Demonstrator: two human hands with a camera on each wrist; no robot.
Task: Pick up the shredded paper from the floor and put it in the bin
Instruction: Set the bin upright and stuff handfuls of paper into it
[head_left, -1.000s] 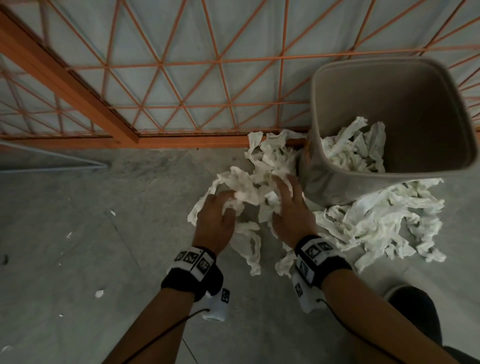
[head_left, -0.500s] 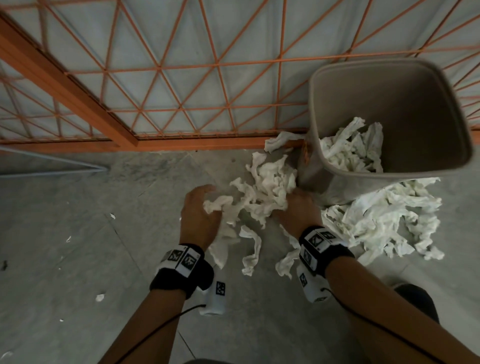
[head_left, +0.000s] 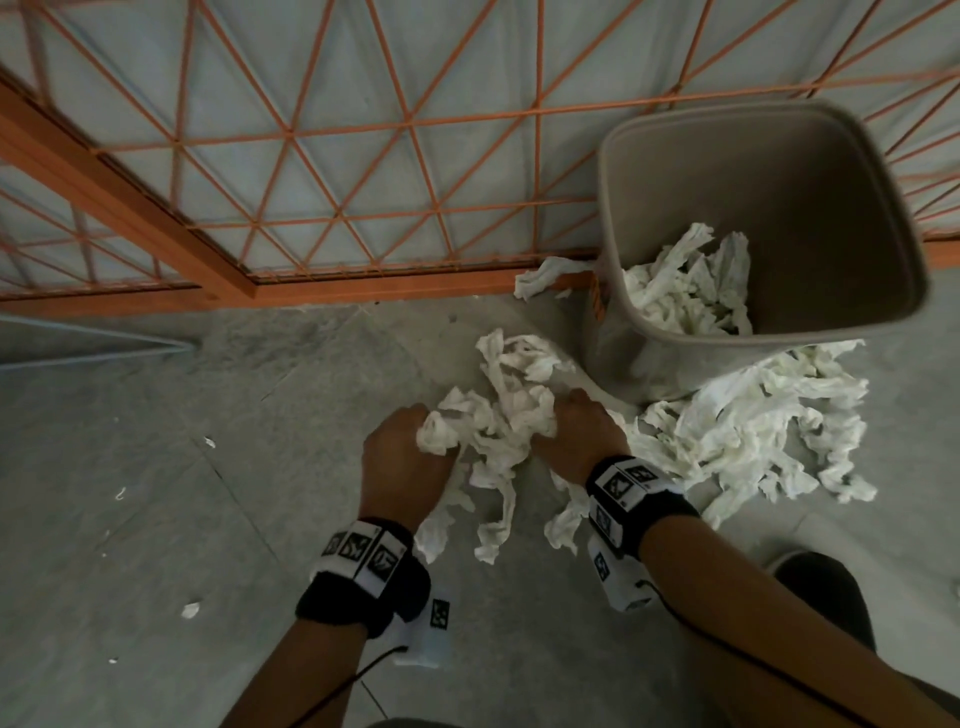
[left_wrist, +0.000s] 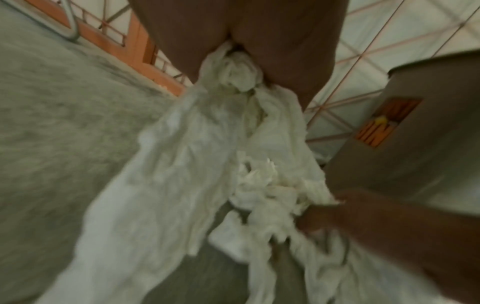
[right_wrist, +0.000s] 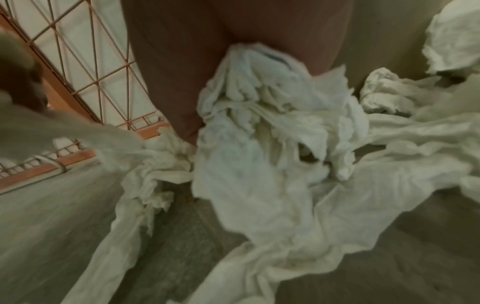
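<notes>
A bundle of white shredded paper (head_left: 504, 410) sits bunched between my two hands, just left of the grey bin (head_left: 639, 332). My left hand (head_left: 410, 441) grips its left side with curled fingers, and strips hang down from the fist (left_wrist: 233, 80). My right hand (head_left: 576, 426) grips the right side, paper spilling from its palm (right_wrist: 259, 98). The bin holds some shredded paper (head_left: 691, 286) inside. A larger heap of paper (head_left: 753, 421) lies on the floor in front of the bin.
An orange wire-mesh fence (head_left: 363, 156) with a wooden frame runs along the back, right behind the bin. One strip (head_left: 550, 275) lies by the fence base. Small paper scraps (head_left: 189, 609) dot the grey concrete floor at the left. My dark knee (head_left: 826, 597) is at lower right.
My hands went from lying flat on the paper to curling round it and gathering it into one bundle, drawn together and slightly toward me.
</notes>
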